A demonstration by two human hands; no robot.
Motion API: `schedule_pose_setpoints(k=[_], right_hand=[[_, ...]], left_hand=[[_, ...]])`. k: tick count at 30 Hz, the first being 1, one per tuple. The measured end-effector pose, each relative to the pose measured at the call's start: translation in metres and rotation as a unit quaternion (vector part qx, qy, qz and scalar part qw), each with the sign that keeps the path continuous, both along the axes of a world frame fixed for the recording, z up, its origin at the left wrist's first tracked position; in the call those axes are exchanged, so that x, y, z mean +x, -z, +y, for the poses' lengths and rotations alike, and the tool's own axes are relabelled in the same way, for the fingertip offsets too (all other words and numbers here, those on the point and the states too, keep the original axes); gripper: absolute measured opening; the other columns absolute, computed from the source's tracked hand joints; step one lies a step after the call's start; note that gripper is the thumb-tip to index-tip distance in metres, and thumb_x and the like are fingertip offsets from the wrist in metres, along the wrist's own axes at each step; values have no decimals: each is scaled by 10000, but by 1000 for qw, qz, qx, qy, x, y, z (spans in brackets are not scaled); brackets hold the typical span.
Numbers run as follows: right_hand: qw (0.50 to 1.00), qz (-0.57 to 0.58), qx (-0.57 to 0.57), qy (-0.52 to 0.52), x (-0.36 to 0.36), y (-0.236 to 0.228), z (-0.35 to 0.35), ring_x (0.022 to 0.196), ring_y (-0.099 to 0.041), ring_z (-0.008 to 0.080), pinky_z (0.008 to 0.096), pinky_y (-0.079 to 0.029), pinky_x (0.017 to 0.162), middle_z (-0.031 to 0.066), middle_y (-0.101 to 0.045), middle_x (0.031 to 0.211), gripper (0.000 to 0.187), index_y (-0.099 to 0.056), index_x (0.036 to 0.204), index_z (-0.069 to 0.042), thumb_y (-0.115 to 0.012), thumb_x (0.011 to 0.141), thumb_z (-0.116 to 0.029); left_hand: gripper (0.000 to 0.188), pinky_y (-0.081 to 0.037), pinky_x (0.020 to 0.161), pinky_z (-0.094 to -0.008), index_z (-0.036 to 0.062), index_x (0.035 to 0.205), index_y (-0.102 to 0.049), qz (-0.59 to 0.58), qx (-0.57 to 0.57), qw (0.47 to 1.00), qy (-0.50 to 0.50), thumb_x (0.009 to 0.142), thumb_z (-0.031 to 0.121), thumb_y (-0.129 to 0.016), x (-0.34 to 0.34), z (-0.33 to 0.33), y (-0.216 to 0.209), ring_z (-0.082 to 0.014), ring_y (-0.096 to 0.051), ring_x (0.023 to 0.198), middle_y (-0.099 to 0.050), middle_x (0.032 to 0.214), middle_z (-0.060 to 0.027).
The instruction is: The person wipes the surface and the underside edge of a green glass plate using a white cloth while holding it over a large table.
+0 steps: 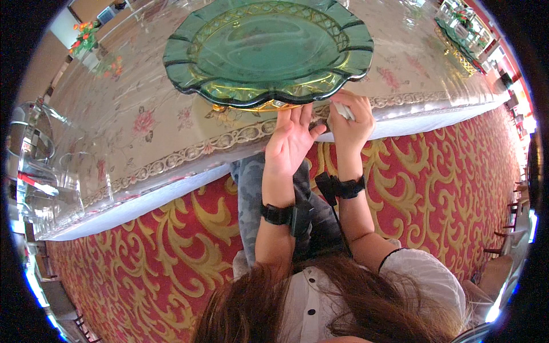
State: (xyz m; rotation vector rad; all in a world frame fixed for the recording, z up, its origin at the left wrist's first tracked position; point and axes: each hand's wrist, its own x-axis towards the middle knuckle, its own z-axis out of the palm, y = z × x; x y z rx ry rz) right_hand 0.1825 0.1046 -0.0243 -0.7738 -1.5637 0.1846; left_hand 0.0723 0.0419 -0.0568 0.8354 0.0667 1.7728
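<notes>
A large green glass plate (269, 48) with a scalloped rim is at the table's near edge, and a gold base (269, 107) shows below its front. My left hand (287, 146) is palm up, fingers stretched and thumb apart, its fingertips reaching in under the front rim. Whether they touch the plate or base is hidden. Just right of it, my right hand (353, 120) is closed around a folded white cloth or tissue (344, 111), close below the rim's right front.
A flowered tablecloth under clear plastic covers the table (166, 128). Glassware (34, 134) stands at the left, and a vase of orange flowers (86, 43) at the far left. Another green plate on a gold stand (457, 48) sits at the far right. Chairs (509, 234) line the patterned carpet (434, 188).
</notes>
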Motion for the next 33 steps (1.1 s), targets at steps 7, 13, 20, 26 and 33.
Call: schedule_pose_setpoints(k=[7, 13, 20, 26, 33], right_hand=[[999, 35, -36, -13, 1, -2, 0, 825, -649, 200, 288, -497, 762, 59, -711, 902, 169, -684, 796, -49, -678, 674, 68], [944, 255, -140, -157, 2, -6, 4, 863, -645, 155, 264, -483, 781, 88, -693, 957, 169, -666, 875, -24, -666, 737, 74], [985, 159, -50, -45, -13, -2, 4, 858, -635, 204, 306, -483, 788, 80, -689, 910, 228, -677, 886, -50, -680, 699, 80], [997, 68, 35, -33, -6, 5, 5, 827, -639, 204, 303, -491, 766, 66, -706, 890, 253, -696, 822, -67, -679, 625, 91], [995, 42, 20, -93, 4, -1, 1, 818, -633, 202, 307, -487, 771, 85, -717, 941, 241, -711, 822, -66, -682, 626, 72]], left_hand=[[488, -396, 961, -447, 209, 1391, -419, 7, 0, 1000, -2, 920, 328, -476, 0, 0, -1, -184, -275, 1392, -329, 1501, -13], [499, -403, 966, -457, 204, 1402, -409, -1, 9, 1000, -3, 924, 331, -475, 1, 2, 1, -188, -300, 1379, -328, 1502, -15], [494, -398, 968, -453, 222, 1397, -415, 1, 2, 1000, -4, 921, 334, -479, 1, 0, 0, -180, -303, 1372, -336, 1496, -12], [479, -390, 973, -448, 224, 1380, -434, -8, 5, 1000, 3, 917, 335, -485, 1, 0, 0, -172, -294, 1375, -336, 1493, -6], [476, -388, 973, -447, 202, 1374, -439, -11, 0, 1000, 4, 917, 325, -486, 1, 0, -1, -181, -294, 1378, -337, 1495, -18]])
